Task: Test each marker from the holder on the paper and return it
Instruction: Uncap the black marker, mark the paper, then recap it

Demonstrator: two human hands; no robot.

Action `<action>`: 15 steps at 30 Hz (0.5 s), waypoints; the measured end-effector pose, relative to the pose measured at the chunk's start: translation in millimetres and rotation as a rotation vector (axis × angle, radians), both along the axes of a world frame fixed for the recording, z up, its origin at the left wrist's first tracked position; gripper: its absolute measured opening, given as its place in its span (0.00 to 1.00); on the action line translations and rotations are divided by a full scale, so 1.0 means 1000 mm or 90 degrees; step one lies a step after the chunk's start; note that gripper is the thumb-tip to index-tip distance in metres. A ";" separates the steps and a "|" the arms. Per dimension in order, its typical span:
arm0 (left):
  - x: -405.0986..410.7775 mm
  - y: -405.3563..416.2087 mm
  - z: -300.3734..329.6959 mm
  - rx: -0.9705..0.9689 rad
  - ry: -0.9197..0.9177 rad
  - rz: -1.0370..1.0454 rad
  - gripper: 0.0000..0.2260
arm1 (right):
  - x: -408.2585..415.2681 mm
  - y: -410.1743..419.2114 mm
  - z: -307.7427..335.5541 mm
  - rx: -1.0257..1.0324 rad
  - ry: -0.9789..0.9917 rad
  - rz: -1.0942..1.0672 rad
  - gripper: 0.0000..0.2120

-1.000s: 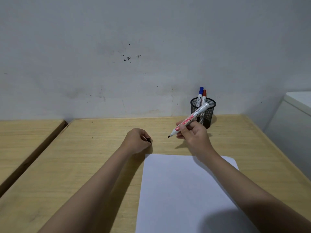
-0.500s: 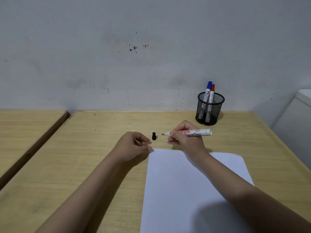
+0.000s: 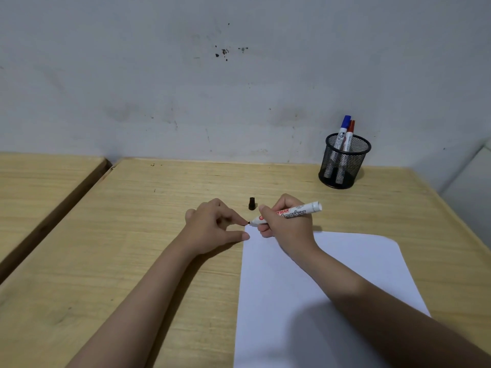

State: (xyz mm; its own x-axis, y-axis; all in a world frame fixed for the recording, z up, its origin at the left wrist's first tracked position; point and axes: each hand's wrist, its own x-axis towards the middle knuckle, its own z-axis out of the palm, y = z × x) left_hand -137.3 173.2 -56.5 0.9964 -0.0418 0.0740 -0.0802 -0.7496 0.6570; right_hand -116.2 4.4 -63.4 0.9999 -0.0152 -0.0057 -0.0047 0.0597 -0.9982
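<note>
A person sits at a wooden desk (image 3: pixel 132 235) with a white sheet of paper (image 3: pixel 305 301) lying in front of them. The right hand (image 3: pixel 287 227) is closed around a whiteboard marker (image 3: pixel 292 212), with the fingers wrapped round its middle. The marker has no cap on. Its little black cap (image 3: pixel 252 203) stands on the desk just behind the hands, touching nothing.

The marker lies nearly flat. Its long body runs from right to left, with the white back end up and to the right and the black tip (image 3: pixel 249 223) pointing left and a bit down. The tip is right at the top left corner of the paper. I cannot tell if it touches the sheet yet, and I see no ink mark on the paper.

The left hand (image 3: pixel 212 227) rests on the desk beside that same corner. It holds nothing. Its fingers are curled loosely, and the thumb and first finger reach to the paper's edge, very close to the marker tip. It looks like it is there to keep the paper from sliding.

So the paper lies down and to the right of the tip, and the right hand is the one that must do the drawing.

The black mesh holder (image 3: pixel 344 166) stands far back on the right by the wall, well apart from the hands. A blue marker (image 3: pixel 342 131) and a red marker (image 3: pixel 349 135) stand in it, waiting for a turn.
</note>
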 end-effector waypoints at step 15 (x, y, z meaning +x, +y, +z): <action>0.005 0.002 0.001 -0.006 0.020 0.000 0.12 | 0.001 0.003 -0.003 -0.040 -0.021 0.020 0.17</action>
